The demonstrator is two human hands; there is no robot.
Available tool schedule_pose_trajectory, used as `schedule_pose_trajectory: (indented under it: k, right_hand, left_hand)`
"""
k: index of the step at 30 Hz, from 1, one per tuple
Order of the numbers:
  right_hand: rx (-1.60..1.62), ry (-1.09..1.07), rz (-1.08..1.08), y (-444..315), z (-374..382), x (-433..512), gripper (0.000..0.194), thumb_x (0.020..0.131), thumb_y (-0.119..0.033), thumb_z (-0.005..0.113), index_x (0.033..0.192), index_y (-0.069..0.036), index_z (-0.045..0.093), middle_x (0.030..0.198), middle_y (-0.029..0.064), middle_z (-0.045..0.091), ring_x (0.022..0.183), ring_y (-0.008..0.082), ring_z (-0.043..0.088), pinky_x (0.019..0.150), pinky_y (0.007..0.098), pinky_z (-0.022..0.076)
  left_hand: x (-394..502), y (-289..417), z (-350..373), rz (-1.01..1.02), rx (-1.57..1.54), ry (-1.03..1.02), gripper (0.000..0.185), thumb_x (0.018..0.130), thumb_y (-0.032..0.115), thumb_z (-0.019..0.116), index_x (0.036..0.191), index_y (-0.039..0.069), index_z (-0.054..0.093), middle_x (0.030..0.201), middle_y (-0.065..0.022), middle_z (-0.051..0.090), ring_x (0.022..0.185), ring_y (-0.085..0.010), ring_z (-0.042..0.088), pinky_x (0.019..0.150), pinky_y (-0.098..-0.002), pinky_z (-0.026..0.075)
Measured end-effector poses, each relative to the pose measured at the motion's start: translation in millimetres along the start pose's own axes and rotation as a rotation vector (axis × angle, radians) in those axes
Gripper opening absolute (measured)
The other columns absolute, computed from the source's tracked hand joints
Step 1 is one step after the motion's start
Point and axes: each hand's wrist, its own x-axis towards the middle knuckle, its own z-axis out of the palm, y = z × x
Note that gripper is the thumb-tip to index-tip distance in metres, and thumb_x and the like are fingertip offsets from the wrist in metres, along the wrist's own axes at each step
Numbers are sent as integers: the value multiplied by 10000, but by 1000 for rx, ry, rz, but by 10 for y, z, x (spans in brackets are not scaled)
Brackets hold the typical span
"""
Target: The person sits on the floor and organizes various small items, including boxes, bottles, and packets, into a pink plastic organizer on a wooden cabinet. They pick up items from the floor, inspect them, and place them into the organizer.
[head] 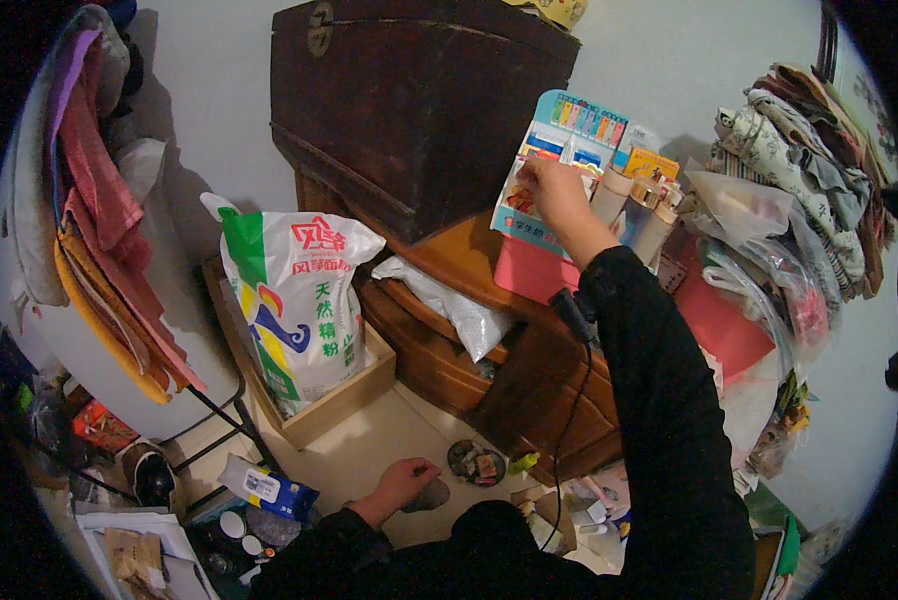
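My right hand point(555, 193) reaches over a light-blue cardboard display box point(522, 223) that bears writing and pictures. Its fingers are bent down at the box's left side; whether they pinch anything is hidden. Small blue-and-white packets point(546, 144) stand in the box behind the hand. Beside my wrist are several cosmetic bottles, one with a gold cap point(646, 192), and a yellow-orange carton point(650, 163). Low over the tiled floor, my left hand point(398, 486) is loosely curled, with nothing visible in it. A round dish of small items point(476, 462) lies to its right.
A dark wooden chest point(389, 105) sits on a brown wooden cabinet point(426, 367). A large flour sack point(306, 300) stands in a wooden drawer point(344, 405). A black cable point(575, 397) hangs beside my right sleeve. Towels point(111, 165) hang left; bagged items point(764, 247) and folded cloth point(801, 172) are right.
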Motion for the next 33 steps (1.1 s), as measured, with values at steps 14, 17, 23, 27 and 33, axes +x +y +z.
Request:
schedule_pose_trajectory:
  k: [14, 17, 23, 27, 33]
  right_hand:
    - [75, 19, 49, 84, 110, -55, 158, 801, -50, 648, 918, -90, 746, 875, 163, 709, 835, 341, 686, 771, 415, 543]
    - [-26, -24, 35, 12, 61, -58, 183, 828, -74, 649, 979, -76, 753, 897, 161, 719, 837, 308, 697, 790, 394, 547]
    - [-141, 125, 59, -217, -107, -290, 179, 826, -48, 635, 983, -27, 716, 942, 217, 668, 896, 366, 652, 827, 474, 526]
    - [133, -103, 125, -647, -124, -804, 243, 921, -248, 564, 866, -48, 692, 889, 192, 685, 818, 376, 665, 741, 481, 528]
    - [335, -786, -31, -1154, 72, -2397, 334, 945, -378, 550, 1006, -75, 676, 934, 184, 681, 880, 391, 649, 758, 497, 516]
  left_hand:
    - [8, 15, 11, 47, 25, -4, 378, 898, 413, 629, 1000, 60, 716, 921, -148, 703, 838, -307, 666, 751, -383, 513]
    - [5, 34, 18, 103, 40, 32, 381, 896, 405, 635, 1002, 48, 714, 901, -139, 706, 817, -277, 667, 738, -373, 512]
    - [-5, 72, 21, 61, -28, -4, 329, 904, 351, 640, 981, 43, 725, 913, -125, 705, 843, -242, 663, 775, -363, 517]
    - [60, 7, 50, -15, -122, 29, 285, 912, 283, 634, 958, 14, 719, 907, -95, 702, 833, -202, 653, 756, -348, 519]
    - [37, -64, -1, -28, -448, 202, 244, 892, 226, 651, 895, -9, 715, 817, -60, 689, 776, -146, 624, 713, -271, 482]
